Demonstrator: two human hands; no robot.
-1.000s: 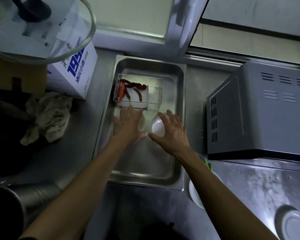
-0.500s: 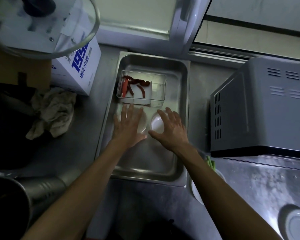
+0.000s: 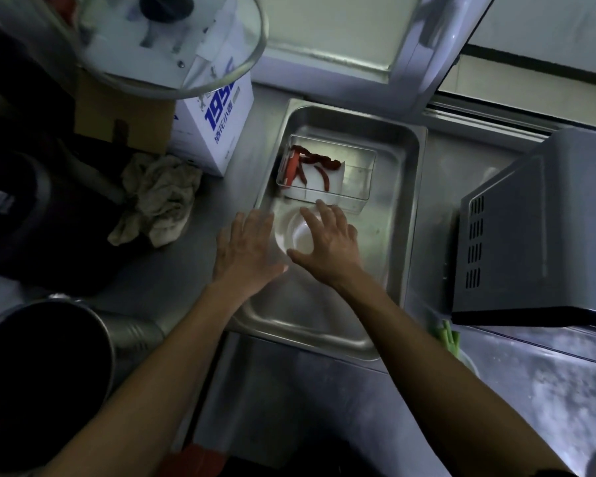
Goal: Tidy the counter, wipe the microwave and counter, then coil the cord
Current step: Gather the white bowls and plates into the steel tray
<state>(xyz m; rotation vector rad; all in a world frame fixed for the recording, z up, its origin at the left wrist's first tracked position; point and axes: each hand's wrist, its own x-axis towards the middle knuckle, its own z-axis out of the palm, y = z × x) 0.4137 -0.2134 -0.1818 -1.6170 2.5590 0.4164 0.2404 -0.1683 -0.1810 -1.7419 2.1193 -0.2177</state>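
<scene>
Two hands hover open over the tray (image 3: 406,215): right hand (image 3: 331,242) spread above a small white bowl (image 3: 298,232), left hand (image 3: 246,249) beside it (likely tidying), gripping nothing.

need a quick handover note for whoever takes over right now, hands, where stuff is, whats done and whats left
Left hand: open, fingers straight, over the left rim of the steel tray, holding nothing.
Right hand: open, fingers spread over the small white dish inside the tray; grip not confirmed.
Also in the tray: a clear container with red chillies, at the far end.
Rag lies crumpled on the counter left of the tray, untouched.
Microwave sits to the right of the tray.
Done: the white dish and the chilli container are already in the tray.
Left: finish tidying, wipe microwave and counter, coil the cord (not in view).
</scene>
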